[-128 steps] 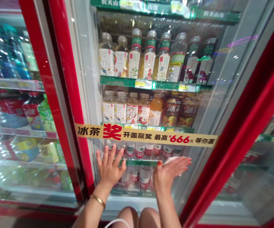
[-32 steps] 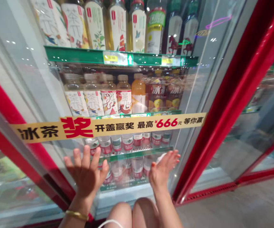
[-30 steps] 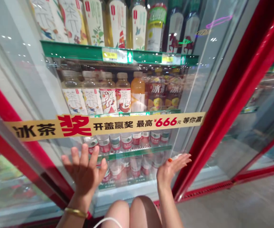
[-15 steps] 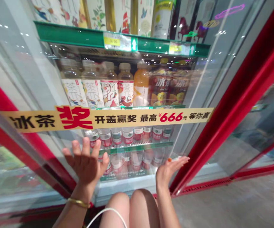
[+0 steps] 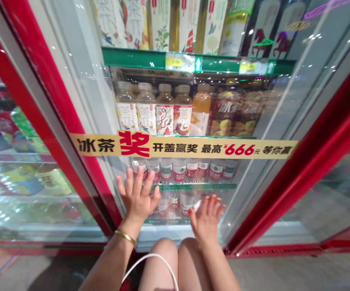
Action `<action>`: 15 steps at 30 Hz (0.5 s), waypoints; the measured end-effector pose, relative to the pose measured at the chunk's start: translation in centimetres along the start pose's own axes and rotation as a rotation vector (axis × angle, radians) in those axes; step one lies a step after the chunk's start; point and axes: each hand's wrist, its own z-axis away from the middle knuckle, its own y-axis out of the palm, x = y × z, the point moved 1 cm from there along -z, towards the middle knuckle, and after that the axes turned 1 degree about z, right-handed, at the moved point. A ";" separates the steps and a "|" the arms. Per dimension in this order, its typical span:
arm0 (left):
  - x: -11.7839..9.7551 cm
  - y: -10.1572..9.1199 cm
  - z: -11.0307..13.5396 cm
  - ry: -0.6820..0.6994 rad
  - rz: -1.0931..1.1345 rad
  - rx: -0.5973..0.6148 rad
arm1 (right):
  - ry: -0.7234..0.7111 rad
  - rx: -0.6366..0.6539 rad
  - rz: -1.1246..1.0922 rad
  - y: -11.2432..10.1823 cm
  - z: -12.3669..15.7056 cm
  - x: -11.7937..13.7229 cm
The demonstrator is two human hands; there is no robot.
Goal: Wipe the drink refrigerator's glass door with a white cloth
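Before me is the glass door of a red-framed drinks cooler. My left hand is raised with fingers spread, palm toward the glass, holding nothing. A gold bracelet circles that wrist. To its right, my right hand has its fingers stretched up toward the glass. A small white patch shows by its thumb; I cannot make out what it is. Whether either palm touches the glass is unclear. Behind the hands, several water bottles stand on the low shelves.
A yellow banner strip crosses the door. Higher shelves hold tea bottles and a green price rail. Red frame posts slant on both sides. My knees and a white cord are close below.
The view has swung left, so the cooler appears farther right. My right hand has turned from a sideways, flat pose to fingers pointing up, and has come nearer my left hand, which stays spread.
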 end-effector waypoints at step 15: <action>-6.5 -7.2 2.5 -0.492 0.636 0.406 | 0.295 -0.126 -0.330 -3.5 -3.9 2.9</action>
